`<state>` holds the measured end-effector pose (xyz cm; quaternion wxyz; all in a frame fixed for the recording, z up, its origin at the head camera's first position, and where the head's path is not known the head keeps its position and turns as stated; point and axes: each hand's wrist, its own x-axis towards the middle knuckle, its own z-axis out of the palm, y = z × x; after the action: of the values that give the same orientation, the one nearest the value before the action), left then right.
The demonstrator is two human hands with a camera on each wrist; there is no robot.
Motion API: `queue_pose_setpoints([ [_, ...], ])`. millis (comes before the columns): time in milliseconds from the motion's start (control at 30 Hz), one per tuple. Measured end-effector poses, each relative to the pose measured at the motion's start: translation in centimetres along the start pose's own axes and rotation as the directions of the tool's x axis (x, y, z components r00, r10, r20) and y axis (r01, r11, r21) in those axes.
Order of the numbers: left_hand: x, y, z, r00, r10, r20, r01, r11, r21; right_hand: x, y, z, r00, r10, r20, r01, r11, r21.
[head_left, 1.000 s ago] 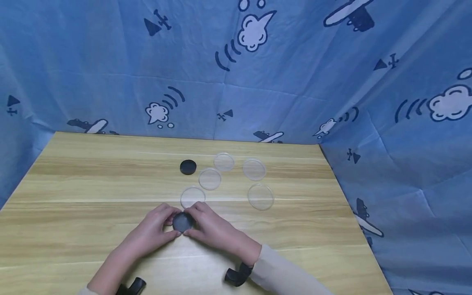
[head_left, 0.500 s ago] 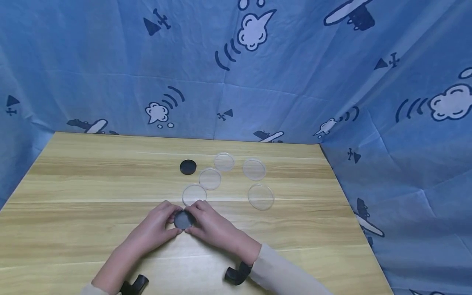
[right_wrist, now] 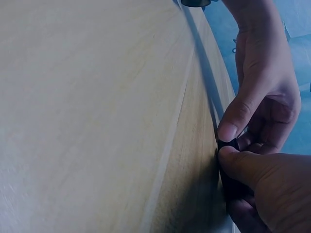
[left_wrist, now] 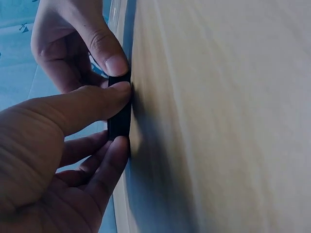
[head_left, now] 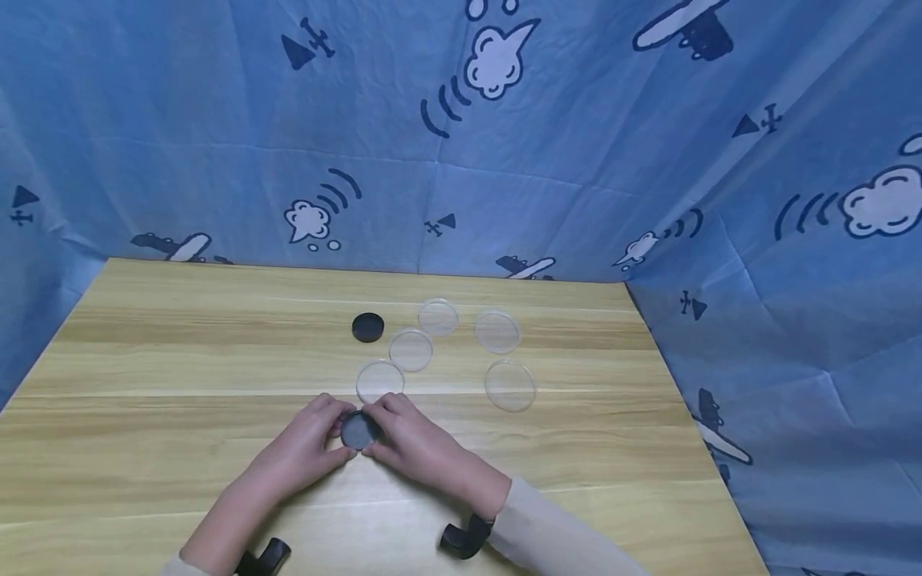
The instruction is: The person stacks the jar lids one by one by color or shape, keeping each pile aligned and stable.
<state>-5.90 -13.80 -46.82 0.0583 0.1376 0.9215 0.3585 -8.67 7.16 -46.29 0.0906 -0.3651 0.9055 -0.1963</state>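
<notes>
A round black disc with a greyish top [head_left: 358, 430] lies low over the table near its middle, held by its rim from both sides. My left hand [head_left: 306, 446] grips the left edge between thumb and fingers. Opposite it, my right hand [head_left: 416, 442] pinches the right edge, thumb near and fingers far. In the left wrist view the dark side wall of the disc [left_wrist: 119, 121] shows between the fingertips, close to the wood. Just beyond the hands sits a clear round lid-like disc [head_left: 379, 381], its near edge right by the right fingertips.
Several more clear discs lie further back, among them one at the right [head_left: 510, 385] and one at the back [head_left: 438, 317]. A second black disc [head_left: 368, 327] rests at the back left of them. Blue patterned cloth [head_left: 432, 144] hangs behind the wooden table [head_left: 180, 360].
Both hands have moved the black disc slightly away from the person and a little right. The nearest clear disc has shifted slightly the same way. The grip looks unchanged.
</notes>
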Motion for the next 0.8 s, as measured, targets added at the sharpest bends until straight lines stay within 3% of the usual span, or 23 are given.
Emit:
queue_pose_setpoints([
  [400,0.8,-0.6,-2.2,0.997,0.026,0.074,-0.017,0.992,-0.128,0.1,0.0,0.0,1.000,-0.015,-0.015,0.015,1.000,0.003],
  [633,3.3,-2.1,-3.8,1.000,0.006,-0.018,-0.007,0.998,-0.065,0.1,-0.2,0.0,1.000,-0.019,-0.012,0.019,1.000,0.018],
  [800,5.5,-2.7,-4.0,0.997,-0.002,-0.083,-0.005,0.996,-0.086,0.0,0.0,0.0,1.000,-0.002,-0.015,0.002,1.000,0.022],
])
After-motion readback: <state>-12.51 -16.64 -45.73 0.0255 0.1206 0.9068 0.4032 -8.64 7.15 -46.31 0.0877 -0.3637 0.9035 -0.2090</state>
